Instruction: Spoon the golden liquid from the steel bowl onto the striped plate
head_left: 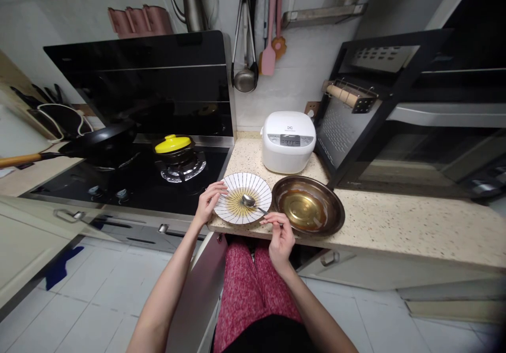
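A white plate with dark radiating lines and a yellowish middle lies at the counter's front edge. At its left rim is my left hand, fingers closed over the edge. My right hand grips the handle of a metal spoon, whose bowl is over the plate's middle. Just right of the plate, close against it, stands a wide dark metal basin with a shiny golden-brown bottom. Whether any food is in the spoon I cannot tell.
Behind the plate stands a white rice cooker. To the left, a yellow-lidded pot and a black wok sit on the gas stove. A cupboard door hangs open below the counter. Utensils including a ladle hang on the wall.
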Available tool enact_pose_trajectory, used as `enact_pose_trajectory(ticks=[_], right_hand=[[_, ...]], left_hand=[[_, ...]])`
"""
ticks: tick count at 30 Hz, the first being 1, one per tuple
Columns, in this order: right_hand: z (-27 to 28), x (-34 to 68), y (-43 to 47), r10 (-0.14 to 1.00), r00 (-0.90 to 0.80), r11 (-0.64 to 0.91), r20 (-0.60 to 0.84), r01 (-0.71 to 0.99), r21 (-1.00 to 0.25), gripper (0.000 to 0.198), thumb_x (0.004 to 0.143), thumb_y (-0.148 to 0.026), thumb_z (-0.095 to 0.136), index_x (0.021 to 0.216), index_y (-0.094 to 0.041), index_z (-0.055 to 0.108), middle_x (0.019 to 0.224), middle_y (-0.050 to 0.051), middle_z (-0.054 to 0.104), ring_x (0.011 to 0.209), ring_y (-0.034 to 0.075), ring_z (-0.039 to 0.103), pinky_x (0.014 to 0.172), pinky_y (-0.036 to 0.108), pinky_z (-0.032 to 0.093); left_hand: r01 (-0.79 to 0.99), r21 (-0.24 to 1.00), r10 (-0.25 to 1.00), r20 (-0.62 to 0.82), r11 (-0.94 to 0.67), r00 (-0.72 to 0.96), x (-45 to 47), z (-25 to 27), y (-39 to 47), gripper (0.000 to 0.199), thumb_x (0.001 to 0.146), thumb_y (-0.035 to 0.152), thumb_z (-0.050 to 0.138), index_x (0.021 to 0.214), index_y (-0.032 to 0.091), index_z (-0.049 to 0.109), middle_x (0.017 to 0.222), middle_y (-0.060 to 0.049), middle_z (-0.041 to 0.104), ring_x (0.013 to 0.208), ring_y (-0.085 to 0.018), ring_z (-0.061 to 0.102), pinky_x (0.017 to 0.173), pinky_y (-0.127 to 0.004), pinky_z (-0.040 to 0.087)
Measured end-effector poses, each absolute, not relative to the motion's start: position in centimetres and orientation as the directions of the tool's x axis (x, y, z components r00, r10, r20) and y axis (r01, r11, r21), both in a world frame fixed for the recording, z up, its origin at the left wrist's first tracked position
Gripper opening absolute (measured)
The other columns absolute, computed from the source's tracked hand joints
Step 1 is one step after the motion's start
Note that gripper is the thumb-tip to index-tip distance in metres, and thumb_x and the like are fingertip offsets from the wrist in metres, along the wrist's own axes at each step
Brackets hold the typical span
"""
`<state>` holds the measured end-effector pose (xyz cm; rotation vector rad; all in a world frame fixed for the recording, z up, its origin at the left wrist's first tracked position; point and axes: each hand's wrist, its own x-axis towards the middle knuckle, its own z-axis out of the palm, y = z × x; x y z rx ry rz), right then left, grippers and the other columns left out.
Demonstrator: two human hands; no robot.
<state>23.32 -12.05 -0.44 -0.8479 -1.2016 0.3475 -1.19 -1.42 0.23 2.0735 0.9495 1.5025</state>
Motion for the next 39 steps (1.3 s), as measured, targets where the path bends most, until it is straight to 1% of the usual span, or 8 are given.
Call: enact_pose_trajectory(ticks=[5, 10, 15, 20, 25, 30, 35, 39], right_hand=[[0.1, 23.9, -12.4, 0.650, 0.381, 0.648, 0.658, 0.174, -0.741, 0.024, 0.107, -0.024, 0.045, 0.090, -0.022, 0.062, 0.088, 0.004, 0.070, 0.084, 0.019, 0.070, 0.077, 0.037, 0.059], [0.8, 25.1, -12.8, 0.613, 0.419, 0.664, 0.670, 0.186, -0.724, 0.021, 0.106, -0.024, 0.047, 0.092, -0.022, 0.062, 0.089, 0.004, 0.070, 0.082, 0.018, 0.069, 0.078, 0.037, 0.059], [1.3, 26.8, -12.7, 0.566, 0.500, 0.666, 0.655, 0.189, -0.721, 0.019, 0.106, -0.026, 0.049, 0.092, -0.021, 0.061, 0.090, 0.005, 0.069, 0.083, 0.019, 0.069, 0.076, 0.039, 0.061], [1.9, 28.9, -12.5, 0.499, 0.578, 0.650, 0.646, 0.243, -0.720, 0.019, 0.105, -0.029, 0.052, 0.091, -0.021, 0.062, 0.089, 0.005, 0.067, 0.081, 0.019, 0.068, 0.074, 0.039, 0.061], [1.7, 30.8, -12.4, 0.477, 0.597, 0.613, 0.645, 0.300, -0.731, 0.020, 0.105, -0.031, 0.053, 0.091, -0.020, 0.062, 0.091, 0.005, 0.067, 0.085, 0.020, 0.069, 0.078, 0.041, 0.060], [1.5, 31.6, -12.0, 0.490, 0.504, 0.576, 0.711, 0.426, -0.698, 0.021, 0.105, -0.027, 0.050, 0.090, -0.021, 0.063, 0.091, 0.005, 0.068, 0.086, 0.020, 0.068, 0.081, 0.039, 0.058], [1.9, 31.3, -11.7, 0.477, 0.310, 0.599, 0.822, 0.570, -0.562, 0.020, 0.104, -0.015, 0.048, 0.095, -0.022, 0.065, 0.090, 0.005, 0.070, 0.087, 0.019, 0.069, 0.082, 0.036, 0.057], [1.8, 31.1, -11.6, 0.462, 0.161, 0.643, 0.872, 0.616, -0.454, 0.022, 0.101, -0.009, 0.048, 0.101, -0.023, 0.066, 0.090, 0.005, 0.071, 0.086, 0.020, 0.069, 0.080, 0.036, 0.057]], left_hand=[[0.287, 0.667, 0.724, 0.664, -0.687, 0.188, -1.2, 0.2, -1.4, 0.037, 0.103, 0.043, 0.052, 0.097, 0.021, 0.081, 0.111, -0.013, 0.078, 0.127, -0.033, 0.063, 0.111, -0.058, 0.047], [0.275, 0.667, 0.719, 0.669, -0.693, 0.188, -1.2, 0.1, -1.4, 0.036, 0.103, 0.042, 0.053, 0.098, 0.020, 0.081, 0.112, -0.013, 0.078, 0.127, -0.034, 0.063, 0.111, -0.057, 0.047], [0.280, 0.668, 0.721, 0.666, -0.690, 0.189, -1.3, 0.0, -1.3, 0.038, 0.103, 0.043, 0.052, 0.097, 0.020, 0.081, 0.111, -0.014, 0.078, 0.127, -0.034, 0.063, 0.111, -0.057, 0.047], [0.284, 0.662, 0.718, 0.670, -0.694, 0.191, -1.3, 0.0, -1.2, 0.036, 0.103, 0.042, 0.053, 0.097, 0.020, 0.081, 0.112, -0.014, 0.078, 0.127, -0.033, 0.063, 0.111, -0.057, 0.047], [0.287, 0.661, 0.718, 0.670, -0.693, 0.191, -1.3, 0.2, -1.3, 0.037, 0.104, 0.041, 0.052, 0.098, 0.019, 0.081, 0.112, -0.014, 0.078, 0.128, -0.033, 0.063, 0.112, -0.056, 0.047], [0.284, 0.652, 0.709, 0.677, -0.703, 0.199, -1.2, 0.3, -1.4, 0.038, 0.104, 0.042, 0.051, 0.097, 0.019, 0.081, 0.111, -0.014, 0.078, 0.127, -0.033, 0.064, 0.112, -0.056, 0.047], [0.275, 0.647, 0.700, 0.687, -0.712, 0.196, -1.2, 0.2, -1.3, 0.037, 0.104, 0.041, 0.051, 0.097, 0.020, 0.081, 0.112, -0.013, 0.078, 0.126, -0.033, 0.064, 0.111, -0.056, 0.047], [0.279, 0.648, 0.703, 0.684, -0.708, 0.197, -1.3, 0.1, -1.3, 0.037, 0.104, 0.040, 0.051, 0.097, 0.019, 0.081, 0.112, -0.013, 0.078, 0.127, -0.033, 0.064, 0.111, -0.056, 0.047]])
